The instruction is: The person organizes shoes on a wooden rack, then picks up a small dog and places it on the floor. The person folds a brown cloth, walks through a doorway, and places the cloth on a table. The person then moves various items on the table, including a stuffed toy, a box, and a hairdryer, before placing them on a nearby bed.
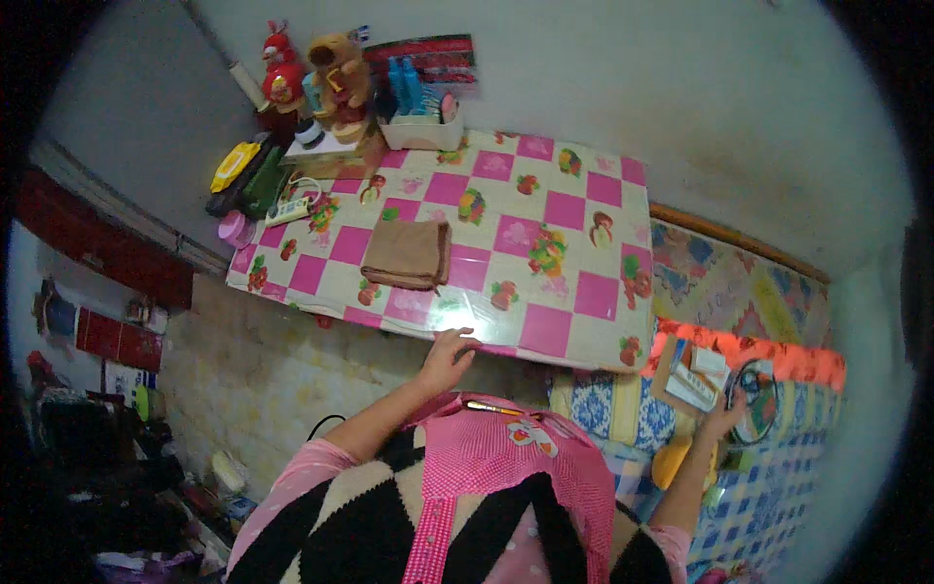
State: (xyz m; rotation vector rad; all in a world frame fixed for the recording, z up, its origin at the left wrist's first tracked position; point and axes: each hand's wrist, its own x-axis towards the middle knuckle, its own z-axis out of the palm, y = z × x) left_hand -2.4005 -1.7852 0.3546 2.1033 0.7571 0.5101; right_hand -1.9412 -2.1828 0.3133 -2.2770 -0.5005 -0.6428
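My left hand [446, 359] is at the front edge of a table, its fingers apart and over the tablecloth [546, 330], which has pink and cream squares with fruit prints. It holds nothing. Off to the right, my right hand [724, 417] reaches down to a round, dark-rimmed thing [773, 409], perhaps a coiled cable or a bag. The fingers meet its near side, but whether they grip it is unclear. Just left of that hand lies an open cardboard box [664, 376] with small white packs [706, 361] in it. On the table rests a folded brown cloth [405, 252].
A power strip [288, 212], a pink jar [236, 230] and a white bin of bottles [423, 135] stand on the table's left and back. A red figurine [282, 77] and a brown figurine [343, 73] rise behind. A yellow object [671, 461] lies on the checked bedding [766, 489].
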